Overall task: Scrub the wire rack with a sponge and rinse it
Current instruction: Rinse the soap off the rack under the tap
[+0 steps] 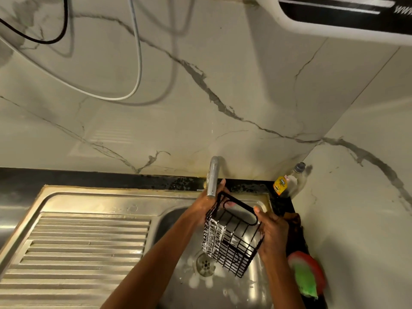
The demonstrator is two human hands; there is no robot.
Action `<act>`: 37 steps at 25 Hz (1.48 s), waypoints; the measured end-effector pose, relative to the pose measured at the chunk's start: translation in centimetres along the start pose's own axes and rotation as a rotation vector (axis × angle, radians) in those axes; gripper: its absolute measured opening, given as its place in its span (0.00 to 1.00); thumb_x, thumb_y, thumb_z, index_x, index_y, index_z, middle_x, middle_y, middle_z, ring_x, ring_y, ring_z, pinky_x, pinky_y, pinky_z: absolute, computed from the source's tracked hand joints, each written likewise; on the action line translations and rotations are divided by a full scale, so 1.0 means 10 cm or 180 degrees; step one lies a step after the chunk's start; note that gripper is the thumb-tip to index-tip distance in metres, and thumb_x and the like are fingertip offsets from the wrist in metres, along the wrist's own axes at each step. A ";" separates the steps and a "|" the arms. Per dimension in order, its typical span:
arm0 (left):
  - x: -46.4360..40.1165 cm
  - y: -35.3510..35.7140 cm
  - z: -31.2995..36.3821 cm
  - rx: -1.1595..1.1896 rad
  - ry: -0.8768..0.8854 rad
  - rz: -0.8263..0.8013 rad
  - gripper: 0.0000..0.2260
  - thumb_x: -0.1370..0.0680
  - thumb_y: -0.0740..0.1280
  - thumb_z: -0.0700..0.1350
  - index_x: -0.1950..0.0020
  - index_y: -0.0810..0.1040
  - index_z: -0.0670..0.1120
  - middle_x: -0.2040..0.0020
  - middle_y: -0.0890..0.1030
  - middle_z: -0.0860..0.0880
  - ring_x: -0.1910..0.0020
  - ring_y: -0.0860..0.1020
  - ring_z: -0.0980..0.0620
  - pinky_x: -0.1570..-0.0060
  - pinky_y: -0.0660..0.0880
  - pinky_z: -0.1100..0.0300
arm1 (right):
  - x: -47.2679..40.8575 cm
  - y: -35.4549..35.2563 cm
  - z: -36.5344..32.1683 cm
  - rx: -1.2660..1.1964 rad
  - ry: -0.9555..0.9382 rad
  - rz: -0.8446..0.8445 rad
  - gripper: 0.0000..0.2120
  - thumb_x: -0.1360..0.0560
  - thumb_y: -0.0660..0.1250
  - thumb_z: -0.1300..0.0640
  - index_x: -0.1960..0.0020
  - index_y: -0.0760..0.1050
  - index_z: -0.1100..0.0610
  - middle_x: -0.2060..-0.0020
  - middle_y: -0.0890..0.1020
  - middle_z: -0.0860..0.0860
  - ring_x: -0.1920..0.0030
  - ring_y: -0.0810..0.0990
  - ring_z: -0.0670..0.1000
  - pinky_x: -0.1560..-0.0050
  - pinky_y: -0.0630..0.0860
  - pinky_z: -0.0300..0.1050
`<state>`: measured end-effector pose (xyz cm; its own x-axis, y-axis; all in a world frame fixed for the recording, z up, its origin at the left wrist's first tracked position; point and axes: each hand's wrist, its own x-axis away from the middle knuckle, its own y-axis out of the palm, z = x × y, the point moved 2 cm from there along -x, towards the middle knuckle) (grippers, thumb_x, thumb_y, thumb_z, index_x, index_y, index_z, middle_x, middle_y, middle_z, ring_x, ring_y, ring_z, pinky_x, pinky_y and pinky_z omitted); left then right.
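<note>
Both hands, left (204, 208) and right (273, 233), grip the soapy rack (231, 239) under the tap (213, 175); best turn it till suds clear

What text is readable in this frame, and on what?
"www": white letters on the black band of the white appliance at top right; the rest is cut off by the frame edge.
Yellow label on the clear bottle in the corner behind the sink: print and a small red-and-white mark, too small and blurred to read.
Nothing readable on the wire rack, the sponge or the tap.
</note>
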<state>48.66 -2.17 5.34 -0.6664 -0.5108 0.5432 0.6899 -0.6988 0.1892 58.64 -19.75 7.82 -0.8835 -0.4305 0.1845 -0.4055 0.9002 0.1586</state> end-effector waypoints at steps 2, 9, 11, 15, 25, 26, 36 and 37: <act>0.05 -0.02 -0.06 -0.0033 0.0056 -0.0228 0.25 0.19 0.62 0.67 0.38 0.83 0.48 0.41 0.85 0.47 0.37 0.81 0.46 0.31 0.72 0.45 | 0.04 0.07 0.01 0.0340 -0.0207 -0.0142 0.26 0.34 0.80 0.57 0.74 0.62 0.52 0.74 0.58 0.53 0.70 0.55 0.58 0.65 0.61 0.51; 0.16 -0.15 -0.61 0.0692 -0.0268 -0.0246 0.15 0.15 0.63 0.53 0.37 0.83 0.46 0.38 0.84 0.42 0.39 0.83 0.45 0.34 0.77 0.46 | 0.06 0.24 -0.07 0.0610 -0.0291 -0.0362 0.29 0.32 0.78 0.63 0.76 0.59 0.51 0.77 0.57 0.46 0.72 0.54 0.50 0.68 0.58 0.48; 0.07 -0.14 -0.47 0.0690 -0.0387 -0.0143 0.13 0.17 0.66 0.49 0.39 0.83 0.43 0.39 0.82 0.38 0.43 0.82 0.43 0.36 0.77 0.46 | 0.03 0.24 -0.12 0.0631 -0.0311 -0.0628 0.29 0.30 0.77 0.65 0.75 0.59 0.51 0.76 0.57 0.49 0.72 0.55 0.50 0.68 0.59 0.45; -0.27 -0.14 -0.40 0.0485 -0.0426 -0.0119 0.17 0.21 0.69 0.60 0.54 0.86 0.47 0.58 0.79 0.48 0.58 0.79 0.50 0.55 0.78 0.54 | 0.11 0.17 -0.25 0.0495 -0.0432 -0.0573 0.31 0.30 0.75 0.70 0.76 0.58 0.50 0.78 0.58 0.46 0.75 0.56 0.48 0.71 0.61 0.39; -0.07 -0.14 -0.24 0.0258 -0.0654 0.0072 0.18 0.17 0.65 0.55 0.42 0.87 0.44 0.47 0.82 0.38 0.50 0.81 0.41 0.45 0.82 0.46 | 0.13 0.10 0.01 0.0854 -0.0446 -0.0125 0.30 0.32 0.78 0.65 0.81 0.62 0.51 0.81 0.57 0.42 0.75 0.54 0.48 0.70 0.57 0.41; -0.04 -0.16 -0.22 0.0183 -0.0610 0.0116 0.15 0.17 0.65 0.51 0.42 0.86 0.44 0.50 0.81 0.39 0.53 0.80 0.43 0.49 0.82 0.48 | 0.14 0.14 0.00 0.0817 -0.0451 -0.0148 0.29 0.31 0.77 0.66 0.81 0.64 0.51 0.81 0.58 0.42 0.75 0.54 0.48 0.70 0.58 0.40; -0.05 -0.16 -0.52 0.0616 -0.0457 -0.0357 0.22 0.19 0.65 0.56 0.38 0.79 0.38 0.49 0.86 0.42 0.52 0.85 0.49 0.50 0.81 0.56 | 0.03 0.02 0.11 -0.0663 0.0103 -0.0032 0.22 0.32 0.73 0.69 0.74 0.63 0.59 0.79 0.64 0.51 0.76 0.68 0.51 0.68 0.76 0.45; -0.12 -0.19 -0.54 0.0716 -0.0583 -0.0232 0.22 0.20 0.66 0.57 0.38 0.81 0.39 0.49 0.86 0.41 0.51 0.84 0.47 0.48 0.80 0.54 | 0.01 0.04 0.14 -0.0552 0.0116 0.0000 0.23 0.33 0.75 0.67 0.74 0.62 0.57 0.78 0.63 0.52 0.74 0.66 0.52 0.67 0.75 0.47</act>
<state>46.60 -2.95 -0.12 -0.6685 -0.3501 0.6562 0.7010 -0.5913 0.3987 58.04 -19.32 6.55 -0.8732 -0.4355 0.2189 -0.3563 0.8767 0.3231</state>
